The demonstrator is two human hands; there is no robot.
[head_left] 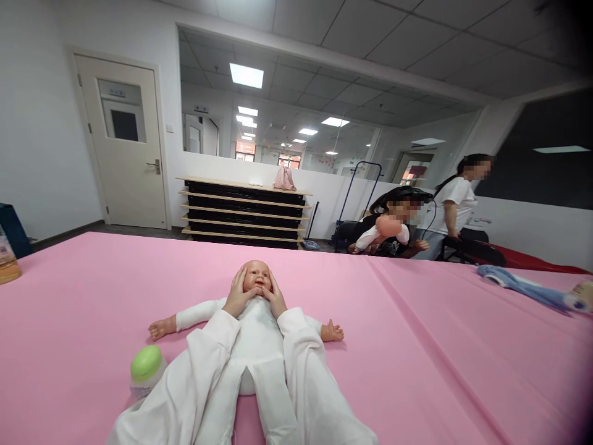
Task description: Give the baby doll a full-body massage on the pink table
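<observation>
A baby doll (258, 330) with a white cloth body lies on its back on the pink-covered table (393, 371), arms spread to both sides and face up. Against the left-hand side of its head in view, my left hand (236, 295) is pressed along the cheek, thumb near the chin. My right hand (277, 296) cups the opposite cheek the same way, so the head sits between both palms. White sleeves cover my forearms and hide part of the doll's body and legs. Beside my left sleeve stands a container with a green cap (146, 363), partly hidden.
A blue cloth item (528, 289) lies at the table's far right. At the left edge is a bottle with amber liquid (8, 259). Beyond the table, one person (393, 238) holds another doll; a second person (456, 207) stands behind. Stacked boards (245, 213) rest by the wall.
</observation>
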